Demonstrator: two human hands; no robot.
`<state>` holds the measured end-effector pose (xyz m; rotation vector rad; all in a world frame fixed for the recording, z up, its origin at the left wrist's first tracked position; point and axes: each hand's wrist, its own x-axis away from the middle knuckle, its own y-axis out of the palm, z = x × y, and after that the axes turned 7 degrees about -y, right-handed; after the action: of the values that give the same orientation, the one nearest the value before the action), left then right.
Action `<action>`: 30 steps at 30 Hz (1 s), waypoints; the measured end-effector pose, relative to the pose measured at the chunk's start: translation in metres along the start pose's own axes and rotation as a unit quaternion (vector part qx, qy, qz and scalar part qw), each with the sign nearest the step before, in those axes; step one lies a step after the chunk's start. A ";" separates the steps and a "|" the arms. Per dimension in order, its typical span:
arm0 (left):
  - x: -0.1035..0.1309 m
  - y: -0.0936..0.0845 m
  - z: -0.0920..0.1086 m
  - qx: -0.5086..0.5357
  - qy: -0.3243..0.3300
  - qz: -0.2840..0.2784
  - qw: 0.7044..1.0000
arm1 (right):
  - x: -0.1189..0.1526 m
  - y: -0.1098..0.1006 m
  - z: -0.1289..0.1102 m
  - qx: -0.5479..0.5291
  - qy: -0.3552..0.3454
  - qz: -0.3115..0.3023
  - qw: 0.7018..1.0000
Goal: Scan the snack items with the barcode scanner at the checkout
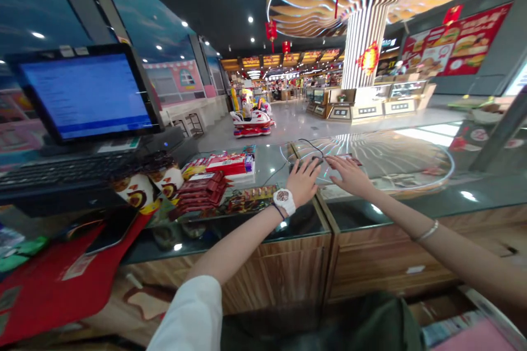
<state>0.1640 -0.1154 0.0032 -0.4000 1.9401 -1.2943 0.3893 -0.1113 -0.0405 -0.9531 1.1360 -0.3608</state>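
Observation:
My left hand (303,182), with a white watch (284,201) on its wrist, lies palm down with its fingers spread at the seam of the glass counter (284,227). A small dark object shows by its fingertips; its kind I cannot make out. My right hand (349,175) is also palm down, with fingers stretched out close to the left one. Just beyond it a flat, dark reddish item (356,160) is partly hidden by the hand. A thin black cable (312,145) curves over the glass between the hands. Neither hand is closed around anything.
Left of my hands are stacked red packets (203,191), red and purple boxes (228,163) and printed cups (135,191). A monitor (86,93), a keyboard (61,170) and a phone (113,228) on a red folder (88,279) stand further left. Below right is an open drawer (481,307).

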 end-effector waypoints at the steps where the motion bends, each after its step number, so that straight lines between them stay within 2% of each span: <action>1: -0.008 0.005 0.007 0.002 0.012 -0.002 1.000 | 0.006 0.000 0.009 0.007 0.013 -0.003 1.000; 5: -0.039 0.029 0.030 0.015 0.035 -0.013 0.999 | 0.027 0.006 0.040 0.030 0.063 -0.020 0.997; 9: -0.066 0.052 0.046 0.030 0.013 -0.028 0.999 | 0.041 0.017 0.063 0.028 0.114 -0.033 0.993; 18: -0.114 0.088 0.062 0.064 -0.052 -0.031 0.996 | 0.024 0.035 0.083 0.028 0.223 -0.084 0.971; 21: -0.124 0.100 0.062 0.077 -0.079 -0.041 0.993 | 0.019 0.040 0.086 0.022 0.250 -0.096 0.963; 25: -0.127 0.110 0.057 0.107 -0.108 -0.073 0.986 | 0.019 0.042 0.089 0.005 0.240 -0.104 0.965; 30: -0.125 0.110 0.053 0.136 -0.106 -0.083 0.982 | 0.021 0.034 0.086 0.001 0.229 -0.084 0.970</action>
<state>0.3022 -0.0238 -0.0531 -0.5456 1.5552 -1.5333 0.4666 -0.0668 -0.0717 -0.9947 1.4744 -0.7475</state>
